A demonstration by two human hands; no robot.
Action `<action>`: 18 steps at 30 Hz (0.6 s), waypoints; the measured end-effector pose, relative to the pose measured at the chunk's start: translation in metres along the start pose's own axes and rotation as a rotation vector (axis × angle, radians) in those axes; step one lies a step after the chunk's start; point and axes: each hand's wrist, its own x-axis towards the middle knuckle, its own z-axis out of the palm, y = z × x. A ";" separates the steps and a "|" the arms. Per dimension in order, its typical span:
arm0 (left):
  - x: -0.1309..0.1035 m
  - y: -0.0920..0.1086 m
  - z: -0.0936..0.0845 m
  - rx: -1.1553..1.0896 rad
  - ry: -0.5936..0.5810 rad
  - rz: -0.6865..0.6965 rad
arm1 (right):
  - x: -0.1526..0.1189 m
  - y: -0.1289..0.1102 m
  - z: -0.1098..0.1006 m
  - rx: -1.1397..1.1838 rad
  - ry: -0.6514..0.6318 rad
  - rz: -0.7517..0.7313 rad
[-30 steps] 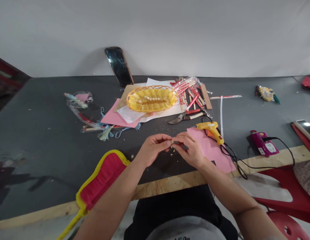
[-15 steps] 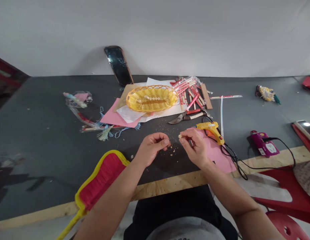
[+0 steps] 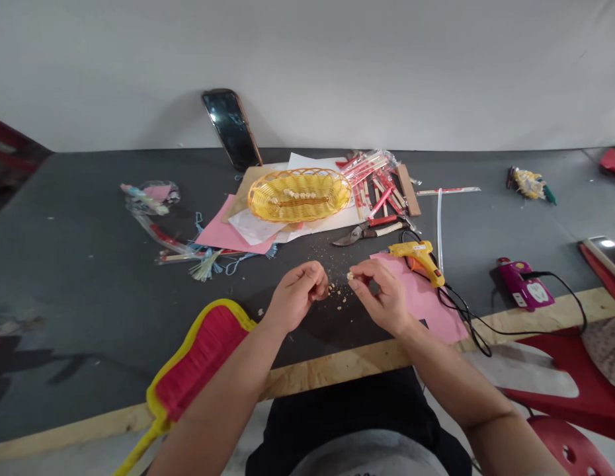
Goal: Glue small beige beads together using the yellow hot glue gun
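Observation:
My right hand (image 3: 381,294) pinches a small pale, knobbly piece (image 3: 350,276) between thumb and fingertips, just above the table. To its left, my left hand (image 3: 298,294) is closed with thumb against curled fingers; whatever it holds, if anything, is hidden. Small pale crumbs (image 3: 339,291) are scattered on the dark tabletop between the two hands. Beyond them stands a yellow woven basket (image 3: 268,210), with several similar pale pieces (image 3: 300,195) in a row and a thin brown stick inside.
Pruning shears (image 3: 367,233) and wrapped chopsticks (image 3: 381,185) lie behind my right hand. A yellow glue gun (image 3: 416,254) rests on pink paper (image 3: 441,311), its cord trailing to a purple power box (image 3: 526,285). A phone (image 3: 232,129) leans on the wall. A red-and-yellow paddle shape (image 3: 198,360) lies under my left forearm.
My right hand has shifted slightly left and down with the pale piece. My left hand has turned a little and its fingers are more curled. More crumbs lie between the hands.

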 end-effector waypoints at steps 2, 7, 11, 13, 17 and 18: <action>0.000 -0.001 -0.001 0.064 0.008 0.028 | 0.000 0.000 0.000 0.004 -0.001 0.002; -0.001 -0.002 -0.003 0.134 0.030 -0.039 | 0.001 -0.001 0.000 0.016 -0.004 -0.006; -0.002 -0.002 -0.003 0.090 0.012 -0.101 | 0.001 -0.002 0.001 0.027 -0.051 -0.010; -0.002 -0.003 -0.003 0.079 -0.001 -0.118 | 0.000 -0.002 0.002 0.036 -0.073 -0.019; -0.002 -0.004 -0.004 0.096 -0.013 -0.131 | -0.003 0.001 0.005 0.026 -0.090 -0.041; -0.002 -0.004 -0.004 0.105 -0.018 -0.126 | -0.003 0.001 0.005 0.023 -0.089 -0.048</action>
